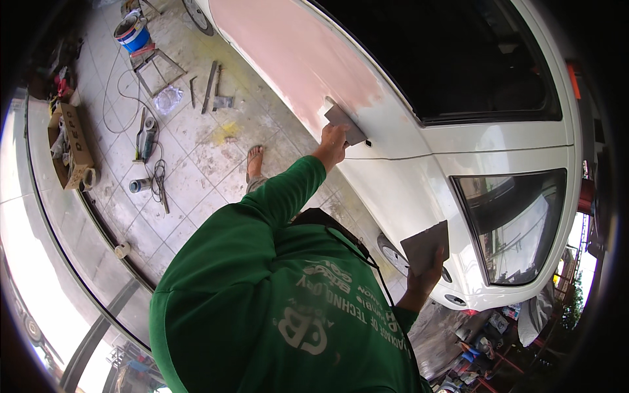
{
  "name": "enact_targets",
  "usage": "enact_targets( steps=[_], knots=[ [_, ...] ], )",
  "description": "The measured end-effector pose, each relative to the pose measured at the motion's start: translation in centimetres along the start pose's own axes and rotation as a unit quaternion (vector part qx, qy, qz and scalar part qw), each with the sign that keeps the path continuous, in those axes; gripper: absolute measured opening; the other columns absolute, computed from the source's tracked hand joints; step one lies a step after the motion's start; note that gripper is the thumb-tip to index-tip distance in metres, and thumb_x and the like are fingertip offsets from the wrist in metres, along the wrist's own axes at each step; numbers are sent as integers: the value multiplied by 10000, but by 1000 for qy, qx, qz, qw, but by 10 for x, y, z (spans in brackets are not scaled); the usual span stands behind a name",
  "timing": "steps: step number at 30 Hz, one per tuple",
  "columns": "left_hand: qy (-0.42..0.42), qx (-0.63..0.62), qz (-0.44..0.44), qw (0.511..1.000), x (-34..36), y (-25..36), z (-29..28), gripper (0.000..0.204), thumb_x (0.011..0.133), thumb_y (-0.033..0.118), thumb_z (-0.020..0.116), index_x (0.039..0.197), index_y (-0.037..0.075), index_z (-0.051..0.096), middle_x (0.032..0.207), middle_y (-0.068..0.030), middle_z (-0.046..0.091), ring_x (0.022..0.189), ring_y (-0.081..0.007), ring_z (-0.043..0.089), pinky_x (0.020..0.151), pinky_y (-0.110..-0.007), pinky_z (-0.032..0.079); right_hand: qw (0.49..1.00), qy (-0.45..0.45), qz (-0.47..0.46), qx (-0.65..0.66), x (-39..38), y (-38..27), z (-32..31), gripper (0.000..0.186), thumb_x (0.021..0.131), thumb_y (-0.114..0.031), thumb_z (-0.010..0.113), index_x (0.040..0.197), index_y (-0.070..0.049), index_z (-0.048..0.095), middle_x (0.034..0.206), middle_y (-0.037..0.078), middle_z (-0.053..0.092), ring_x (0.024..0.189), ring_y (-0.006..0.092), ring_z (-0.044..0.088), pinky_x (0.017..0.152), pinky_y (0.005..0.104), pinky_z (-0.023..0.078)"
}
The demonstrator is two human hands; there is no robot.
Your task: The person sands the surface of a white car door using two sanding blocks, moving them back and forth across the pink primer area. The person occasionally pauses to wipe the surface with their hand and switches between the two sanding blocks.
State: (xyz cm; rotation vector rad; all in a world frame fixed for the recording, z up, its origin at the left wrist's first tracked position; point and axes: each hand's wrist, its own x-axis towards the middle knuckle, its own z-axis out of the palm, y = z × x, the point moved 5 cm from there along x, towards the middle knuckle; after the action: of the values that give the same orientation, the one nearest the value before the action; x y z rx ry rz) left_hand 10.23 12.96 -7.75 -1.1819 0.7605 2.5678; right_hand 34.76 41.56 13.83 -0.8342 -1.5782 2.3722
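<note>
My left hand is stretched out to the side of a white car, closed on a flat grey putty spreader. The spreader lies against or very close to the door panel, at the end of a long pinkish filler patch. A small pale dab shows by its upper corner. Lower on the right, my right hand grips a dark grey flat plate, held up in front of the car's rear side. Part of that hand's fingers is hidden behind the plate.
On the tiled floor at left lie a power tool with its cord, a can and long flat tools. A blue bucket sits by a step stool. A cardboard box stands beside another vehicle's panel.
</note>
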Motion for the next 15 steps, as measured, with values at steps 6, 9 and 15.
enact_targets(
  steps=[6, 9, 15],
  knots=[
    [-66, -38, 17, 997, -36, 14, 33, 370, 872, -1, 578, 1236, 12, 514, 1120, -110, 593, 982, -227, 611, 808, -390, 524, 1000, 9, -1, 17, -14, 4, -8, 561, 1042, -342, 542, 1479, -6, 436, 1389, 161, 571, 1265, 310, 572, 1073, 443, 479],
    [-81, -64, 12, 995, -43, 10, 32, 316, 881, -10, 571, 1195, 9, 549, 1115, -119, 612, 974, -239, 625, 811, -392, 537, 999, 32, 1, 5, -11, 3, -15, 560, 1041, -335, 543, 1479, -3, 436, 1380, 164, 573, 1260, 314, 574, 1069, 451, 482],
    [-200, 72, -36, 977, -73, -9, -2, 326, 962, 132, 627, 1256, 18, 544, 1249, -118, 613, 1121, -237, 601, 943, -386, 494, 1000, 22, -1, 17, -5, 2, 3, 563, 1040, -351, 550, 1470, -1, 447, 1367, 167, 583, 1240, 307, 592, 1047, 436, 498]
  ],
)
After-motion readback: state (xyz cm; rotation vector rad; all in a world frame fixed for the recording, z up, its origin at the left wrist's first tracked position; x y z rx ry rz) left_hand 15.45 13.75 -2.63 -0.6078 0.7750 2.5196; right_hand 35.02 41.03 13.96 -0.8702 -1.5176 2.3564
